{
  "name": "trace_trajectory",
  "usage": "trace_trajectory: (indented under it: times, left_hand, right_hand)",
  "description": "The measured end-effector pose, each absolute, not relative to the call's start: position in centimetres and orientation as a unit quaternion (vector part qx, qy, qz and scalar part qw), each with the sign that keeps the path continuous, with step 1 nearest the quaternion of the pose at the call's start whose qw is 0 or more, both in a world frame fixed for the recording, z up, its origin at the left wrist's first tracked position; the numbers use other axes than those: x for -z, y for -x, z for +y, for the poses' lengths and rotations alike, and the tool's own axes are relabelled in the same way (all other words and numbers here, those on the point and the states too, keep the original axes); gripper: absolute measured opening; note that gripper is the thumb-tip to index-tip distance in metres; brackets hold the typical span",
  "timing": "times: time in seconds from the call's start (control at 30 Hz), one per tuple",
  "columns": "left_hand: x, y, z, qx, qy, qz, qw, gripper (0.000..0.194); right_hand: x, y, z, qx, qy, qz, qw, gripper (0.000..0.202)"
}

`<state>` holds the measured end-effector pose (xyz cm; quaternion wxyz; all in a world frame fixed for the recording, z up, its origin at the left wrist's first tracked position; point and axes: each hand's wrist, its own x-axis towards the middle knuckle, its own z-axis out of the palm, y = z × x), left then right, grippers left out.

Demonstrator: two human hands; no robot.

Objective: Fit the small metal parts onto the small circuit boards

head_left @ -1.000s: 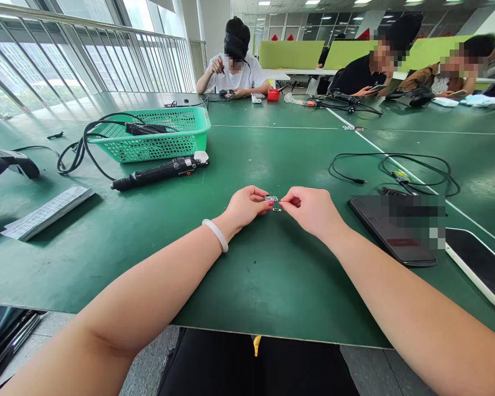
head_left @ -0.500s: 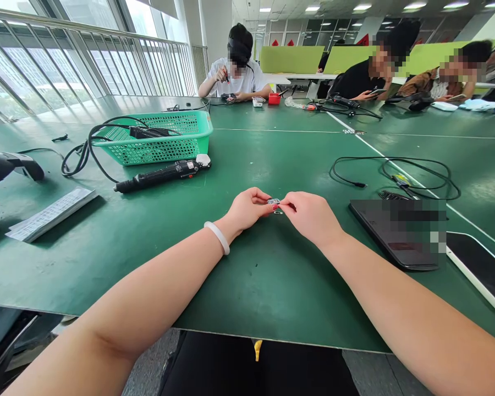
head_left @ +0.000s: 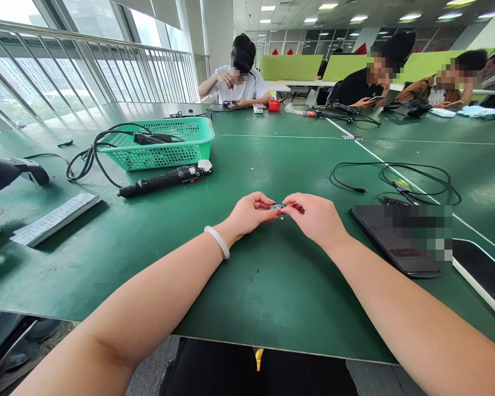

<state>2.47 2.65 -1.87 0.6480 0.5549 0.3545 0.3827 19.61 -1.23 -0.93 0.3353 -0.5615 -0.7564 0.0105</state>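
Directly between the two hands sits a small metallic part, its long axis seemingly running side to side. The left hand pinches its left end between thumb and fingers; the right hand, fingers drawn narrow, meets its right end, though whether it grips anything I cannot tell. Neither hand is clearly nearer. Just below the fingertips shows a second small piece. Ahead and left of the hands, a green basket holds black cable and a dark block. Far ahead stands a red box, contents unclear.
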Motion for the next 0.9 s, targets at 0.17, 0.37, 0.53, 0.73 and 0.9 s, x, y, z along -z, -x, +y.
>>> trace_trajectory:
  times: [0.17, 0.37, 0.53, 0.73, 0.9]
  left_hand:
    - [1.33, -2.37, 2.39, -0.370, -0.514, 0.353, 0.689, 0.026]
    - [1.27, -2.31, 2.42, -0.370, -0.492, 0.352, 0.705, 0.026]
    - [1.37, -2.29, 2.46, -0.375, -0.488, 0.354, 0.704, 0.026]
    - [1.53, -2.17, 2.59, -0.381, -0.474, 0.346, 0.715, 0.026]
    - [1.58, -2.20, 2.69, -0.387, -0.466, 0.354, 0.713, 0.025]
  right_hand:
    - [1.03, -19.84, -1.08, -0.082, 0.562, -0.728, 0.383, 0.014]
    - [1.17, -19.67, -1.12, -0.074, 0.551, -0.734, 0.389, 0.013]
    - [0.94, -19.46, -1.40, -0.032, 0.538, -0.750, 0.384, 0.015]
    - [1.02, -19.38, -1.38, 0.021, 0.520, -0.776, 0.356, 0.022]
    - [1.08, -19.42, -1.30, 0.036, 0.509, -0.776, 0.370, 0.023]
